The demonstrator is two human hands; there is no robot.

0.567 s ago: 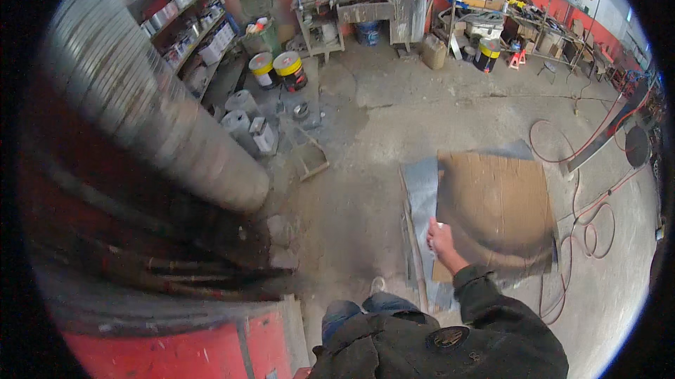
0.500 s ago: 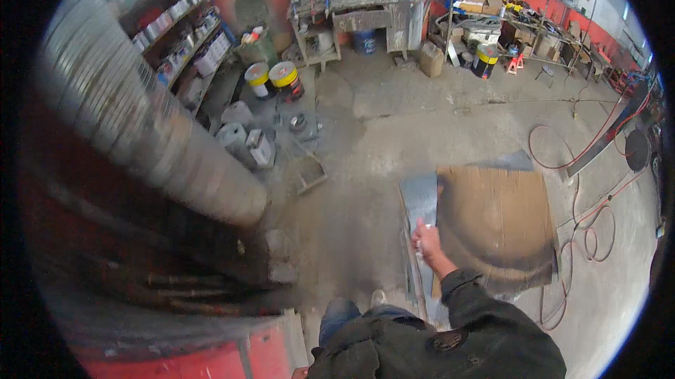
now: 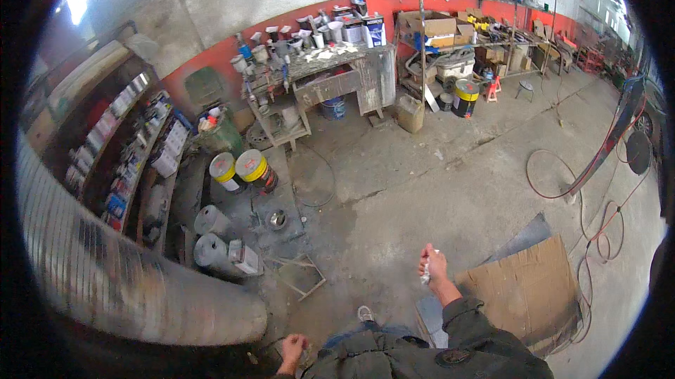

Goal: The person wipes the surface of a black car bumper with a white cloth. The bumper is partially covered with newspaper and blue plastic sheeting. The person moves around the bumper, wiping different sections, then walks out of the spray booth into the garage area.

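Head view: the right hand (image 3: 434,265) is raised in front of the person, its fingers closed around a small white thing, perhaps a rag (image 3: 426,275) or crumpled paper. It hangs above the near edge of a cardboard sheet (image 3: 534,287) lying on the concrete floor (image 3: 436,175), with a grey metal panel (image 3: 524,238) showing from under it. To handle the rag well, the grip should probably stay firm but loose enough to fold a clean face outward, and the person should stand squarely before bending to the sheet. The left hand (image 3: 292,346) sits low by the hip, curled; whether it holds anything cannot be told. Much is hard to read: the rag is mostly hidden by fingers, a big grey curved body (image 3: 140,287) blocks the left, and the red hose (image 3: 598,161) runs off the right rim.
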